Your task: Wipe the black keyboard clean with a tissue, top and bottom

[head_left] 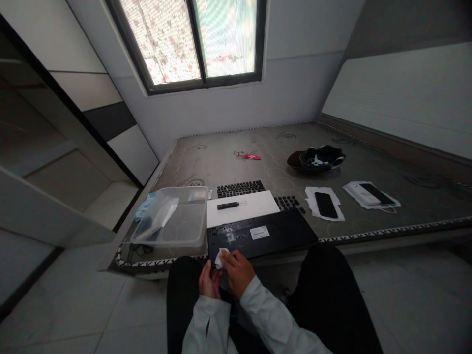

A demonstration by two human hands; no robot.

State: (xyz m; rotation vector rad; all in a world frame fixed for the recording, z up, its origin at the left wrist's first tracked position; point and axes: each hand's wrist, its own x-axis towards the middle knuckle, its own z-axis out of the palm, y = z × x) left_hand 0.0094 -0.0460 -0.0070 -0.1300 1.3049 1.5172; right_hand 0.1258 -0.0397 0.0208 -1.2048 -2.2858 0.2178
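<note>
A black keyboard point(280, 237) lies underside up across the mattress edge, with a white label near its middle. At its near left corner, my left hand point(209, 282) grips the edge, thumb on top and fingers curled below. My right hand point(238, 271) pinches a crumpled white tissue point(220, 258) against that same corner. Behind the keyboard is a white sheet point(243, 215), and on it rests a black-handled wire keycap puller point(228, 205). Loose black keycaps point(240, 189) stand in rows beyond the sheet, with another group of keycaps point(287, 202) to its right.
A clear plastic box point(191, 221) stands left of the keyboard, a blue packet point(145, 206) beside it. On the mattress point(269, 169) are a dark cap point(313, 160), a red item point(250, 157), a black phone point(326, 205) on white paper, and a white device point(365, 193) at the right.
</note>
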